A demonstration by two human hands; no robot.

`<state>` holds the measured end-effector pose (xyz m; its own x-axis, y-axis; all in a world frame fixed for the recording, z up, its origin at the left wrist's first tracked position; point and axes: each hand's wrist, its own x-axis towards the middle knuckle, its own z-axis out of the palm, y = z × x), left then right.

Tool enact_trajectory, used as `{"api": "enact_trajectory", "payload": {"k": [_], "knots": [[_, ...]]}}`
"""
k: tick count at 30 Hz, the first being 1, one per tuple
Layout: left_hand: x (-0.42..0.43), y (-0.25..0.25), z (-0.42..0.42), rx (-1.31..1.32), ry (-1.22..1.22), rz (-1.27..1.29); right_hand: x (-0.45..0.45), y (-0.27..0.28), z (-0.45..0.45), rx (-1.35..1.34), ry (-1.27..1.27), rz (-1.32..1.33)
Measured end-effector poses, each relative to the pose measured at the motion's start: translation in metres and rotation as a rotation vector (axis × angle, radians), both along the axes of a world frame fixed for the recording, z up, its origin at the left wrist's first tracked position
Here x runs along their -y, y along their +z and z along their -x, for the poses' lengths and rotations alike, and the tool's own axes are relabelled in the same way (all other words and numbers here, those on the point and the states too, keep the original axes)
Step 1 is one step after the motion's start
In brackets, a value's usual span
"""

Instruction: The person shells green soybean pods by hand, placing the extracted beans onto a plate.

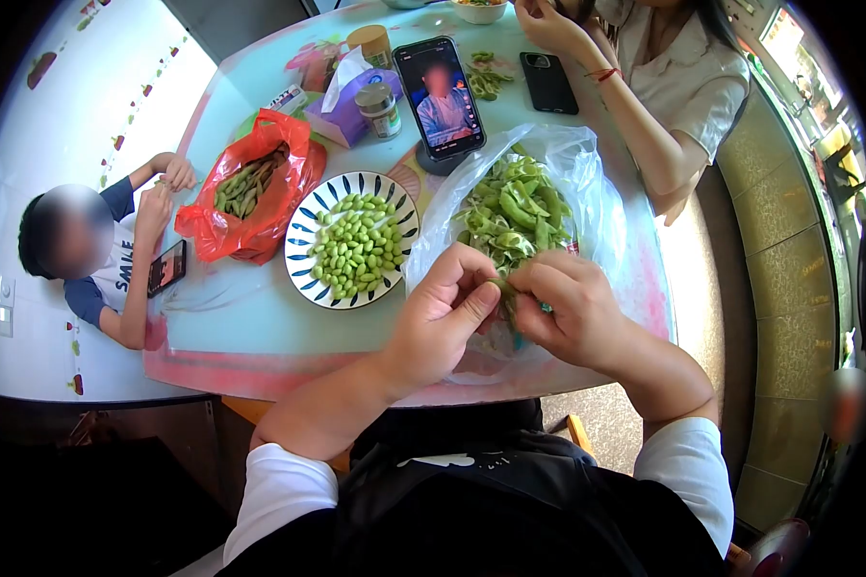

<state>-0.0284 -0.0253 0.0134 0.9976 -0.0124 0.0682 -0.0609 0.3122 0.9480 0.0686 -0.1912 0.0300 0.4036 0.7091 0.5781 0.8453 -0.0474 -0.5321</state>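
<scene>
Between my two hands is a green edamame pod (pixel 506 288), mostly covered by the fingers. My left hand (pixel 450 303) pinches one end with thumb and forefinger. My right hand (pixel 566 300) has its fingers curled tightly on the other end. Both are over the near edge of a clear plastic bag (pixel 601 183) filled with green pods and empty shells (pixel 520 207). To the left of my left hand, a white plate with dark rim strokes (pixel 298 274) carries many shelled green beans (pixel 359 248).
A red plastic bag (pixel 303 159) of pods stands left of the plate. Behind are a phone on a stand (pixel 440 101), a jar (pixel 378 111), a purple tissue box (pixel 337 123) and a black phone (pixel 548 83). People sit at the left and right; pods (pixel 488 77) lie beyond.
</scene>
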Motion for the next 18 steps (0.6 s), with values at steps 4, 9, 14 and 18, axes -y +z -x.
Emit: {"api": "enact_trajectory", "payload": {"k": [4, 9, 14, 18], "knots": [[-0.003, -0.005, 0.001, 0.062, 0.009, -0.142, 0.002, 0.003, 0.002, -0.031, 0.018, 0.039], [-0.006, -0.009, 0.001, 0.147, 0.026, -0.208, 0.008, 0.008, 0.004, -0.573, 0.084, 0.141], [-0.002, -0.013, -0.001, 0.234, 0.042, -0.250, 0.008, 0.002, 0.004, -1.012, 0.146, 0.129], [0.000, 0.001, -0.002, 0.068, 0.010, -0.114, 0.005, 0.010, 0.006, -0.305, -0.009, 0.123]]}}
